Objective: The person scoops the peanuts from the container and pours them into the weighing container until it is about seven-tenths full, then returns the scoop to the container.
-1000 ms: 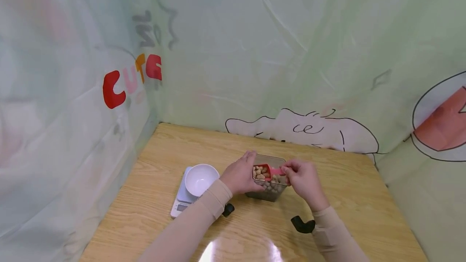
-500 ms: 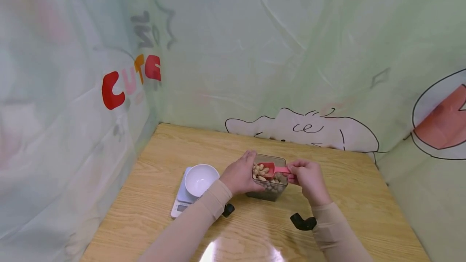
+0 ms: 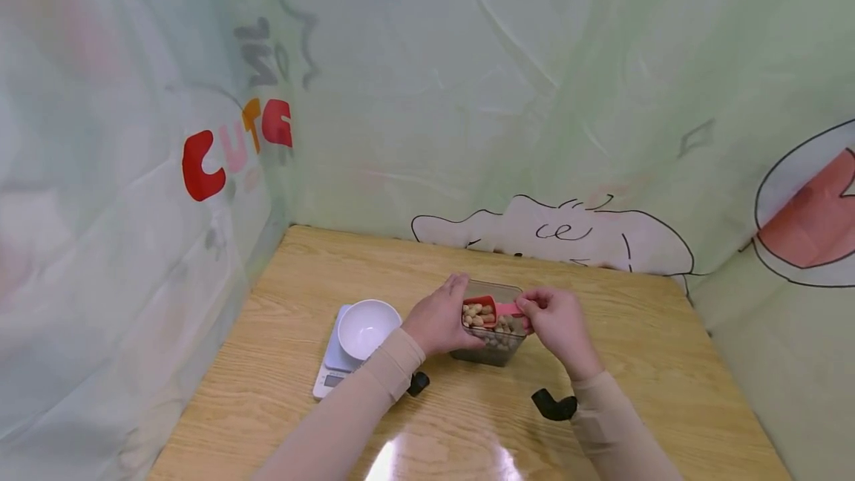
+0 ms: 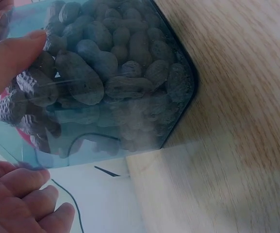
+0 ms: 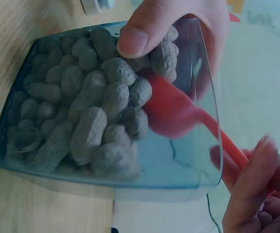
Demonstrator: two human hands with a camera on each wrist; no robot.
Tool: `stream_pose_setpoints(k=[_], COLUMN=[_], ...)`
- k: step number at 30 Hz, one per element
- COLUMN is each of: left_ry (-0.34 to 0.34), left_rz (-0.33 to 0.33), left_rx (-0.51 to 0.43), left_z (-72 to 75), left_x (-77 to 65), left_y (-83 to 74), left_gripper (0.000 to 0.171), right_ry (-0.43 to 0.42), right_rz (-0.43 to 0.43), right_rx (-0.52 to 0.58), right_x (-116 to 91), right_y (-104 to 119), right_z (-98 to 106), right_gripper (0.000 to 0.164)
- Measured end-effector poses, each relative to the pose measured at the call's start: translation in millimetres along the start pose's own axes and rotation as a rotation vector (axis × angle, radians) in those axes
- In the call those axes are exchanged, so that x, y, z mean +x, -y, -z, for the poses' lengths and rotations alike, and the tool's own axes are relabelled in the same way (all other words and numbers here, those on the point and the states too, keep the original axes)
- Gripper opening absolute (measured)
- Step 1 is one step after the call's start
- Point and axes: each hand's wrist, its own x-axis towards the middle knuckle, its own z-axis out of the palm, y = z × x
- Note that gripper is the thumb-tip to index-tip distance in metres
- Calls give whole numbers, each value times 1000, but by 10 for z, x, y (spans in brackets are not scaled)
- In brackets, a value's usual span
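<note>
My left hand (image 3: 437,320) grips the left side of a clear, smoky plastic container (image 3: 477,356), its thumb along the near wall and the other fingers on the far side. Unshelled peanuts (image 5: 81,131) fill its lower part. With thumb and fingers, my right hand (image 3: 557,325) pinches the handle of a red scoop (image 5: 171,109) at the container's right rim. The scoop's bowl is inside among the peanuts, several of them lying in it in the head view. Part of the scoop is hidden behind peanuts in the right wrist view.
To the left, a white bowl (image 3: 367,329) stands on a flat kitchen scale (image 3: 332,362). One black curved piece (image 3: 556,405) shows by the right sleeve, another black piece (image 3: 418,383) by the left. Printed curtains (image 3: 427,110) hang around the wooden table (image 3: 641,362).
The right hand drew the scoop slightly right and up half a second ago, then moved it back left, deeper into the container. The left hand keeps its hold on the container.
</note>
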Motion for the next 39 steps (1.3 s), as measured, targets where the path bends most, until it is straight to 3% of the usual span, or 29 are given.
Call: stream_pose_setpoints(k=[4,11,15,26,39], left_ry=[-8,-10,-15,-9,-4], left_rz=[6,4,-8,-8,-8], left_rx=[-7,13,15,31,19], left_z=[-2,1,3,-28,24], left_x=[12,12,6,30,2], left_y=[3,-7,-11,4,-36], left_gripper=[125,127,127,127,124], right_ry=[0,2,-19,-19,0], right_rz=[14,-147,-213,-290,-323], right_rx=[-28,251,318,413,547], right_x=[19,-1,-30,-40,-47], right_y=[56,17,-7,-85,-210], right_z=[-24,-22,15,131,202], right_gripper=[18,24,30,35,27])
